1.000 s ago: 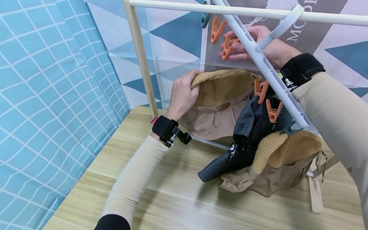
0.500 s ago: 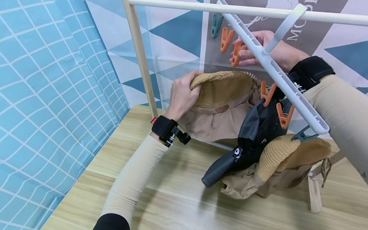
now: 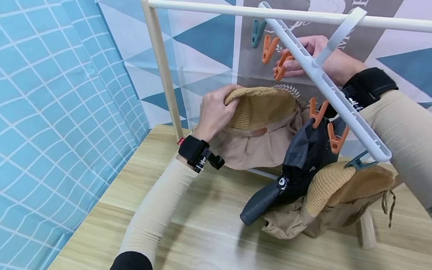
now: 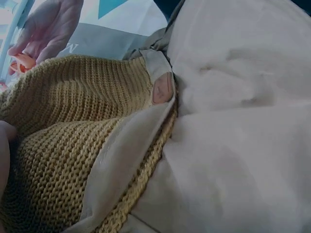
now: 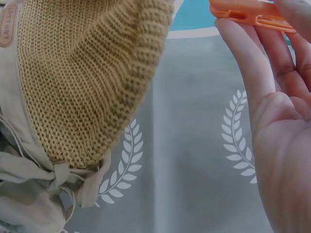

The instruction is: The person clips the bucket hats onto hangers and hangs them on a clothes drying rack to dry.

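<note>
My left hand [image 3: 216, 111] grips the rim of the tan knitted crown of a sun hat [image 3: 266, 113]; its beige fabric brim hangs below. The left wrist view shows the hat's knit [image 4: 63, 165] and leather label [image 4: 163, 89] up close. Behind the pale blue hanger [image 3: 350, 112], my right hand [image 3: 338, 64] pinches an orange clothespin [image 3: 282, 66]. In the right wrist view that clothespin [image 5: 252, 12] sits between thumb and fingers, apart from the crown. Another similar hat [image 3: 330, 190] hangs from a teal clip [image 3: 360, 161] at the hanger's near end.
A dark cap-like cloth item [image 3: 301, 151] hangs from the hanger by orange clips [image 3: 336, 139]. Another orange clip [image 3: 269, 49] and a teal clip [image 3: 257, 33] dangle at its far end. The white rail [image 3: 227, 9] of a wooden rack [image 3: 164, 66] stands over the wooden table [image 3: 198, 245].
The hanger has swung rightward and toward me, carrying its clips, the dark item and the second hat. My right hand has shifted right with the clothespin. The left hand stays on its hat.
</note>
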`<state>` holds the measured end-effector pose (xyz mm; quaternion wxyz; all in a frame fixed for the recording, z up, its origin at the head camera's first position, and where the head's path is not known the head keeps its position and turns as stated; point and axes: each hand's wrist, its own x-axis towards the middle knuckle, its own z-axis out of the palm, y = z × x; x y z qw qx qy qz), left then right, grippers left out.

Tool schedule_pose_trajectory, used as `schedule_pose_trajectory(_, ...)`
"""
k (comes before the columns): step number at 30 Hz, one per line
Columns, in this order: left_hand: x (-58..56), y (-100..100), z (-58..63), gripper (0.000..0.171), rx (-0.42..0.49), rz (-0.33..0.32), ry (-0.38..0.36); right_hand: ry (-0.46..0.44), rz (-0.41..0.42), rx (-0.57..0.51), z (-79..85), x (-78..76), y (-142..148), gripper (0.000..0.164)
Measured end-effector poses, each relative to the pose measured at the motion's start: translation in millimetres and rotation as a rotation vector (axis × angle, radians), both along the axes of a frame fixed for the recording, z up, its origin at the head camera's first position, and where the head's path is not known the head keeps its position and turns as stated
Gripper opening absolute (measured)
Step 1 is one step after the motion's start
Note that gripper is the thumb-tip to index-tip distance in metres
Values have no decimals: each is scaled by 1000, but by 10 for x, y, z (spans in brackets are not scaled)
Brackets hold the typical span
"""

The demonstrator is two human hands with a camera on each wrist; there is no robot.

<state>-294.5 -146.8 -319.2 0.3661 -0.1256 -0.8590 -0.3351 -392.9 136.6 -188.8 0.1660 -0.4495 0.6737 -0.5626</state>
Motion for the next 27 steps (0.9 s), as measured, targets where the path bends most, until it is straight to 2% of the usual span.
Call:
schedule_pose_trajectory(5, -12, 27, 103, 27, -35, 58, -49, 13, 22, -28, 4, 0, -42, 19)
schedule_pose_trajectory(12, -51, 93, 248, 30, -105, 91, -133, 47, 3, -22, 2, 32, -84, 16)
schedule_pose_trajectory(17, -45, 164, 357, 29, -108, 88, -182, 103, -48, 12, 15, 60, -119, 13)
schedule_pose_trajectory(27, -19, 279, 558, 30, -136, 53, -210, 122, -108, 49, 37, 83, -125, 11)
